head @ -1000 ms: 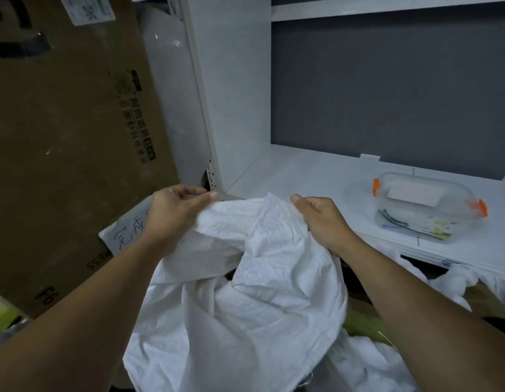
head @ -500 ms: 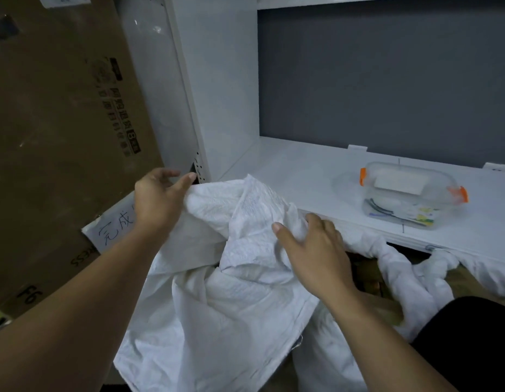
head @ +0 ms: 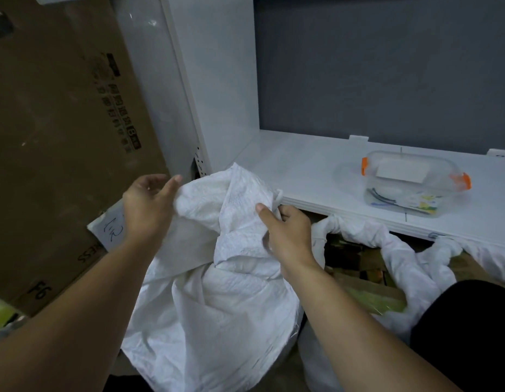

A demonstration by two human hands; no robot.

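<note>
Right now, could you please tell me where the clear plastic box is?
The box sits at right in the head view, on the white shelf, beyond the right hand.

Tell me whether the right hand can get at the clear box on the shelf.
Probably, once it lets go: the right hand pinches the white sack, and nothing stands between it and the clear box.

Left hand (head: 148,206) and right hand (head: 288,236) gripping white woven sack (head: 217,278), clear container (head: 412,183) on white shelf (head: 316,171)
</note>
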